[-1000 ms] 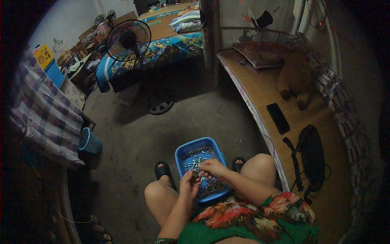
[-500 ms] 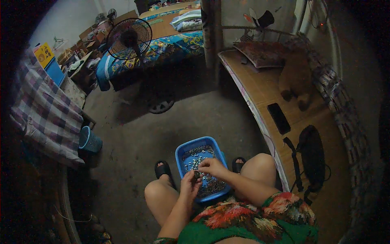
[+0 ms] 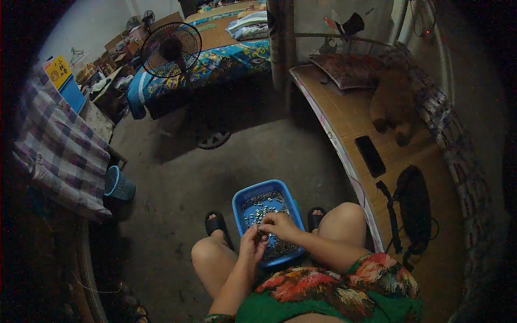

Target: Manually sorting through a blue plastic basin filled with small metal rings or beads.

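Note:
Between my knees a blue plastic basin (image 3: 240, 200) holds many small shiny metal pieces (image 3: 260, 209), short and rod-like. My left hand (image 3: 251, 246) is closed over the near left part of the basin, around a small dark round piece that the fingers now mostly cover. From the right, my right hand (image 3: 281, 226) reaches in with its fingertips pinched against the fingers of the left. Whatever sits in that pinch is too small to make out. Both hands hover above the metal pieces.
To my right runs a wooden bench (image 3: 339, 116) with a black phone (image 3: 370, 156), a black bag (image 3: 413, 207) and a brown plush toy (image 3: 389, 107). A standing fan (image 3: 171, 49) is ahead by the bed (image 3: 226, 56). A blue bin (image 3: 119, 184) stands left.
My right hand has moved a little left and down, from above the metal pieces to the left hand's fingertips. The dark round piece is now mostly covered. My left hand has barely moved.

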{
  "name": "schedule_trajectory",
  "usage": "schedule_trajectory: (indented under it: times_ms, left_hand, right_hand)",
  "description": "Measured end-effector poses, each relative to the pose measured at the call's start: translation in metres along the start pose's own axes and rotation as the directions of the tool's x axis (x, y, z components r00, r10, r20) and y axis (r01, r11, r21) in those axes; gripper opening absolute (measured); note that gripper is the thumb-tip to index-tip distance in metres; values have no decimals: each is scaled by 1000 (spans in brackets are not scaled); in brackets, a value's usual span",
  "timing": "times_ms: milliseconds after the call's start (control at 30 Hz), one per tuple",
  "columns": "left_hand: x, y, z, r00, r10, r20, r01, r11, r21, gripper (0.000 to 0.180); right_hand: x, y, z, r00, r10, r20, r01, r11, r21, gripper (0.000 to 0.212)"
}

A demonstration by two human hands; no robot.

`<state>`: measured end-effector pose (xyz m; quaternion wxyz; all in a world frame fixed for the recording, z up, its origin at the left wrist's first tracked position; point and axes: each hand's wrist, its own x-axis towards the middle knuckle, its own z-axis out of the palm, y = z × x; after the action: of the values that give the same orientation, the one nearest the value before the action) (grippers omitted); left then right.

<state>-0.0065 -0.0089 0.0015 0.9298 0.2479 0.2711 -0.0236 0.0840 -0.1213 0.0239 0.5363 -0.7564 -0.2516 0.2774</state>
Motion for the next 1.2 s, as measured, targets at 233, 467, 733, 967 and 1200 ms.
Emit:
schedule_trajectory:
  times_ms: [233, 467, 733, 967, 1200]
  left_hand:
    - [-3, 3, 4, 1000, 2, 12, -2, 1000, -8, 21]
    - [-3, 3, 4, 1000, 30, 0, -30, 999, 24, 23]
    - [-6, 4, 7, 999, 28, -24, -28, 1000, -4, 23]
    - [-7, 7, 11, 998, 0, 62, 3, 999, -39, 22]
    - [-6, 8, 8, 999, 34, 7, -34, 999, -30, 23]
  right_hand:
    - [0, 1, 2, 975, -215, -62, 194, 951, -241, 17]
    - [-2, -6, -1, 978, -203, -53, 187, 956, -225, 19]
    - [-1, -9, -2, 997, -72, -22, 67, 985, -156, 21]
    - [10, 14, -3, 993, 73, 98, -94, 970, 226, 16]
    - [14, 24, -10, 971, 208, 121, -237, 919, 315, 16]
